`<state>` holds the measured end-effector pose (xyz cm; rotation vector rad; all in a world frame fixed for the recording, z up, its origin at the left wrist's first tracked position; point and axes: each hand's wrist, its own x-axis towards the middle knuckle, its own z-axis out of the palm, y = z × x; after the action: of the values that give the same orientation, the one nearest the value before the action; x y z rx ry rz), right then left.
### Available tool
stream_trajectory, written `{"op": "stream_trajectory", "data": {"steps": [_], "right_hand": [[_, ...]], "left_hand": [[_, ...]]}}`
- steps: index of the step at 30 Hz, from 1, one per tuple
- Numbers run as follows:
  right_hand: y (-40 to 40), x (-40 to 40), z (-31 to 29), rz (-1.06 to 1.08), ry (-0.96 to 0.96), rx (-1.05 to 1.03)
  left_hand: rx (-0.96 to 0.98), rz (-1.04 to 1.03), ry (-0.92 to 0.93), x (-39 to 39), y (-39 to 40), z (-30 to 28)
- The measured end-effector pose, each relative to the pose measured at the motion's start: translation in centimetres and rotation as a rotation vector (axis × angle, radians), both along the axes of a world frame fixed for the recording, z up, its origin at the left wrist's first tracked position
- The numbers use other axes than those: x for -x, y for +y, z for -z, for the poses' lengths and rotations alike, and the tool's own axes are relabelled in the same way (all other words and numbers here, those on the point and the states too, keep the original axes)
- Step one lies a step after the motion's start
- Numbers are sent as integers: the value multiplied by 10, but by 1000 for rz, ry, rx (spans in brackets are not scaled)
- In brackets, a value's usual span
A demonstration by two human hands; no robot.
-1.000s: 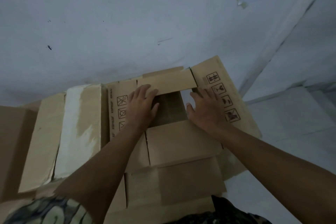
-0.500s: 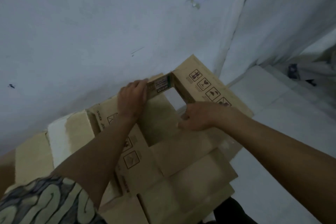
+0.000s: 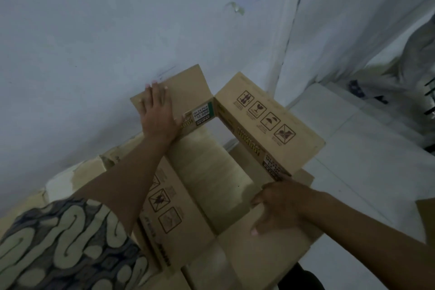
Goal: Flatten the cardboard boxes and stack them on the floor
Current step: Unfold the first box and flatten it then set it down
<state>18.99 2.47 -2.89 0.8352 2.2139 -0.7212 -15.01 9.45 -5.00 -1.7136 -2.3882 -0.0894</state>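
Note:
A brown cardboard box (image 3: 266, 122) with handling symbols printed on its right flap stands open in front of me, its flaps spread outward. My left hand (image 3: 158, 113) lies flat, fingers spread, on the far flap (image 3: 188, 87) near the wall. My right hand (image 3: 276, 207) presses on the near flap (image 3: 259, 254) at the box's near right corner, fingers spread. Through the opening I see cardboard (image 3: 207, 172) underneath. More flattened cardboard (image 3: 77, 174) lies to the left under my left arm.
A white wall (image 3: 117, 30) rises just behind the box, with a corner (image 3: 289, 42) to the right. White tiled floor (image 3: 364, 160) spreads right. Another cardboard piece (image 3: 426, 214) shows at the right edge. Dark objects (image 3: 357, 89) lie far right.
My left hand has moved from the box's far edge onto the far flap and flattened out. My right hand has shifted nearer to me onto the near flap. The view swung rightward.

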Motion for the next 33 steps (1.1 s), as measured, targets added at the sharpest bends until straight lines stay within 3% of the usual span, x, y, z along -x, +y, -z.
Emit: {"op": "stream_trajectory", "data": {"steps": [6, 10, 15, 21, 25, 28, 30, 33], "right_hand": [[4, -16, 42, -104, 394, -406], [-1, -24, 71, -70, 673, -560], [2, -19, 90, -69, 890, -707], [5, -15, 96, -67, 913, -757], [-3, -26, 87, -35, 867, -712], [-2, -29, 76, 79, 901, -691], [10, -28, 65, 165, 928, -785], [39, -27, 46, 334, 808, -870]], "left_hand": [[223, 50, -169, 7, 13, 33], [112, 61, -196, 5, 15, 49], [79, 90, -196, 19, 18, 60], [110, 90, -202, 13, 13, 54], [229, 62, -325, 7, 6, 41], [196, 4, -340, 8, -9, 31], [161, -37, -314, 7, -27, 28], [146, -143, -284, 0, -63, 24]]}}
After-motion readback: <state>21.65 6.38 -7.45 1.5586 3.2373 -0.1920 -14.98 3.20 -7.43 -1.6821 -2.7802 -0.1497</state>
